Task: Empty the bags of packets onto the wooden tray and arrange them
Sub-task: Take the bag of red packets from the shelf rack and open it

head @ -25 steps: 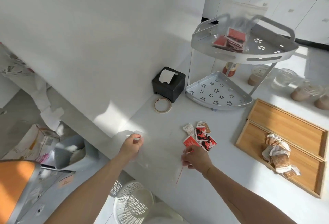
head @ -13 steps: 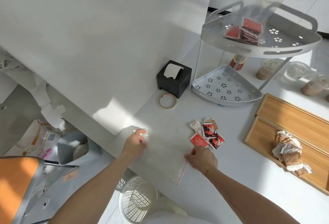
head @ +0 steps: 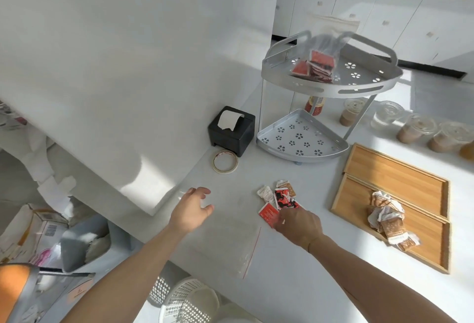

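White bench [head: 295, 284] runs beside a white wall, with white cabinets at twelve o'clock. At the centre lies an emptied clear plastic zip bag with a red seal strip [head: 230, 243], flat on the bench, its mouth toward three o'clock. Just beyond the mouth, at about one o'clock from the bag, sits a small heap of red, black and white sauce packets [head: 278, 201], presumably tipped out there rather than onto the tray.

The left hand [head: 193, 208] hovers with fingers spread and relaxed over the bag's far corner, gripping nothing. The right hand [head: 298, 225] reaches onto the near edge of the heap with its fingers curled down onto the red packets, probably gathering them for transfer; whether it has actually pinched one I cannot tell.

At three o'clock rests the two-compartment wooden tray [head: 395, 171]; its near compartment holds a pile of brown and white packets [head: 388, 220], its far compartment is bare. A second clear bag of red packets [head: 319, 62] stands unemptied on the top tier of the grey metal corner rack [head: 333, 92] at one o'clock.
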{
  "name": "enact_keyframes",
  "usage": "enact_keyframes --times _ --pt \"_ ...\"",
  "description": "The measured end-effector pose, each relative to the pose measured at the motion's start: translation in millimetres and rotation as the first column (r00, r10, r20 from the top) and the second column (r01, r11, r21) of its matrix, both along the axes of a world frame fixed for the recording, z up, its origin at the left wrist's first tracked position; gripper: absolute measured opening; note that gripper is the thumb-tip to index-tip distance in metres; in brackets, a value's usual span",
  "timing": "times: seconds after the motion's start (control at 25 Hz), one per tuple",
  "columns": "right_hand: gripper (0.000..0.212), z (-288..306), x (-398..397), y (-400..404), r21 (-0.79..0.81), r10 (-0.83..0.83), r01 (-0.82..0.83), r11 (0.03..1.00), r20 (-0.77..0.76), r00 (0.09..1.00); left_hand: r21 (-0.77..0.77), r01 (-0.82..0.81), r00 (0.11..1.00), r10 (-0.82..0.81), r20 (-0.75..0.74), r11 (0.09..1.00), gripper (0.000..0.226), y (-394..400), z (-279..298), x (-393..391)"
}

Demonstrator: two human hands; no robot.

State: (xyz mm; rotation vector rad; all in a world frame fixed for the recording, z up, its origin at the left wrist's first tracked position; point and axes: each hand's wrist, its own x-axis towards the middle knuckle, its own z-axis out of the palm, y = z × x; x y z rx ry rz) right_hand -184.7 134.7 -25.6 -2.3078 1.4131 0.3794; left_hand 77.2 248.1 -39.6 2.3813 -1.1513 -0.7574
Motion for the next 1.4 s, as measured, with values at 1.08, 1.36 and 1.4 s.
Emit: enact_keyframes --times 1.08,1.36,1.4 --pt "0.022 294.4 -85.3 -208.6 -0.393 -0.025 0.080 0.916 0.143 0.989 -0.018 0.565 0.795 -0.538 0.279 0.825 0.026 -248.3 302.7 -29.1" --pt "0.035 313.2 -45.6 -279.9 -0.400 -0.067 0.113 0.909 0.127 0.990 0.009 0.518 0.795 -0.485 0.364 0.855 0.037 -327.6 342.6 -25.4" --pt "0.040 315.0 -40.5 -290.1 -0.405 -0.069 0.111 0.907 0.116 0.991 0.012 0.516 0.793 -0.483 0.372 0.857 0.039 -340.0 345.7 -24.2"
